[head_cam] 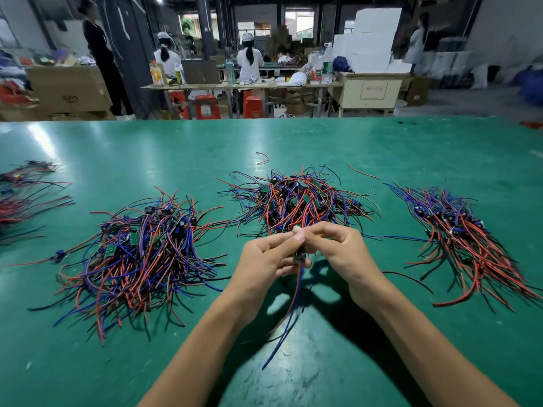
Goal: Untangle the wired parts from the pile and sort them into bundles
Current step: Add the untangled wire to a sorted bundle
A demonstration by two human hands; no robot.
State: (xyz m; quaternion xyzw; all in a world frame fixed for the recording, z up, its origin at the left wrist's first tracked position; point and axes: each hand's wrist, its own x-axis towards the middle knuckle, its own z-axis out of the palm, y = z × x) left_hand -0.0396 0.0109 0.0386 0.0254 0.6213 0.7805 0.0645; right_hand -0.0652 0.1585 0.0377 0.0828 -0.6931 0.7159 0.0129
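A tangled pile [296,198] of small circuit boards with red, blue and black wires lies on the green table [147,148] just beyond my hands. My left hand [264,259] and my right hand [338,248] meet above the table's middle, both pinching one wired part [299,257]. Its red, blue and black wires [289,315] hang down toward me between my forearms. A large loose bundle [141,251] lies to the left. A combed bundle [467,242] with wires running one way lies to the right.
Another bundle [23,198] sits at the far left edge. Two stray red wire offcuts [263,158] [363,172] lie behind the pile. Beyond the table's far edge, people work at benches with red stools [207,107], cardboard boxes and white boxes.
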